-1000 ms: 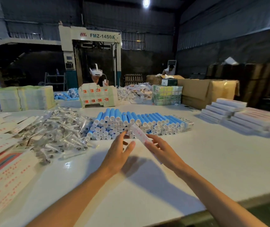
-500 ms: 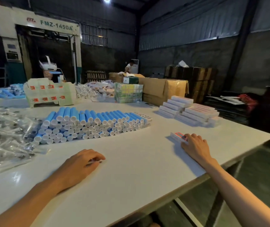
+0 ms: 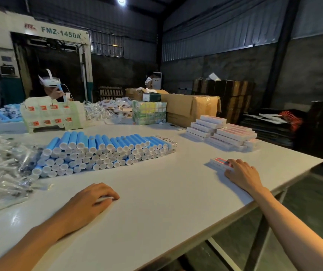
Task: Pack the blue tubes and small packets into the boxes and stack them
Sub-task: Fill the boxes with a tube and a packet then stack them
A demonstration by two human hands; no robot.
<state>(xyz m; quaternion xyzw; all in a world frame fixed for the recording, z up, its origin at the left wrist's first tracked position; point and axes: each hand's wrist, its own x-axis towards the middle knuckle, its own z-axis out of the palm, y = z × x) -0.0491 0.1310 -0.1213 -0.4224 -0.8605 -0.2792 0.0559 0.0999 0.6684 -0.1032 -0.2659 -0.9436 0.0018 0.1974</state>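
Blue tubes point(image 3: 102, 151) with white caps lie stacked in a long pile at the middle of the white table point(image 3: 156, 202). Clear small packets point(image 3: 2, 169) are heaped at the left. A white box with a red label point(image 3: 218, 163) lies flat near the right edge; my right hand point(image 3: 242, 174) rests on its near end with fingers laid over the top. My left hand point(image 3: 90, 200) rests on the table in front of the tubes, fingers loosely curled and holding nothing. Closed boxes point(image 3: 221, 133) are stacked at the back right.
Flat printed cartons point(image 3: 53, 114) stand behind the tubes, with a person wearing a headset beyond them. A green-wrapped bundle point(image 3: 149, 112) and a brown cardboard carton point(image 3: 192, 108) sit at the back. The table's right edge drops off just beyond my right hand.
My right hand carried the box from in front of the tubes to the right side and set it down. My left hand dropped onto the table. The view turned right.
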